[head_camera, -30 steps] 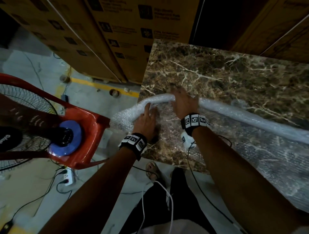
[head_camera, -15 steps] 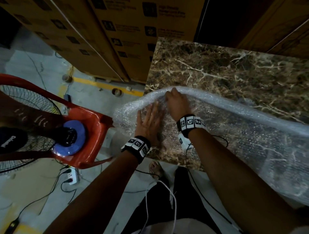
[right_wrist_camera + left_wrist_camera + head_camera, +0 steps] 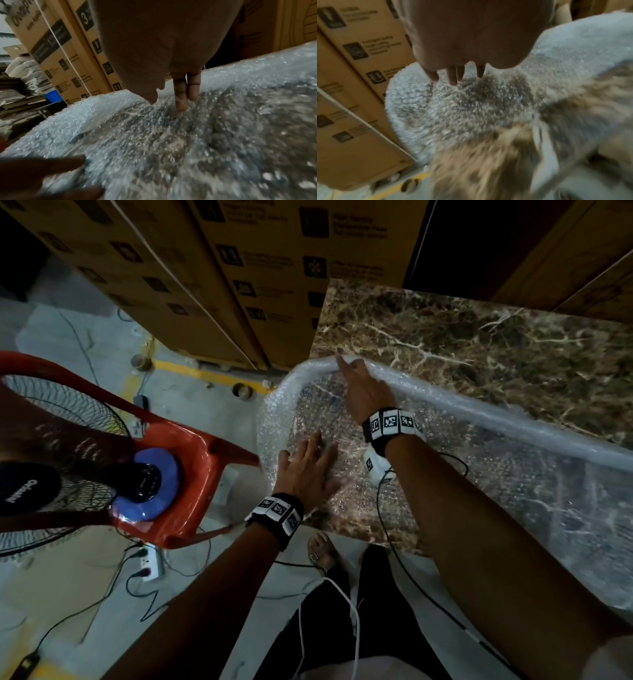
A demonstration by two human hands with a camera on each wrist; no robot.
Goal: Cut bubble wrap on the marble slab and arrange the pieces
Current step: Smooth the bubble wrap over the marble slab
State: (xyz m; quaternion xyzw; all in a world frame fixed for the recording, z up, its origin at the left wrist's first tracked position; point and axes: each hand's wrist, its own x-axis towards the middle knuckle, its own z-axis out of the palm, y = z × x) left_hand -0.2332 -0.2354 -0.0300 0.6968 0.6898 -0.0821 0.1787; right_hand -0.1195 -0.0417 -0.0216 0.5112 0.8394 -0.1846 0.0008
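Plainly, the bubble wrap (image 3: 496,474) lay spread over the near part of the brown marble slab (image 3: 479,344), its far edge curled up into a long roll and its left end hanging past the slab's corner. The left hand (image 3: 308,470) rested flat on the sheet near that corner, fingers straight and spread, holding nothing. The right hand (image 3: 363,392) reached farther in to the rolled edge, fingers extended down against the wrap — in the right wrist view two fingers (image 3: 186,92) pressed straight onto the sheet, gripping nothing. The left wrist view was badly blurred; only fingertips (image 3: 453,75) above the bubbled surface could be made out. The sheet's right end ran out of the head frame, so its full length could not be told, and the forearms hid part of the slab's near edge. Cardboard boxes (image 3: 239,268) stood stacked behind the slab, their printing too dim to read. To the left, a red plastic chair (image 3: 191,453) held a pedestal fan (image 3: 51,460) — cut off by the frame edge. A white power strip (image 3: 149,566) lay on the floor below.
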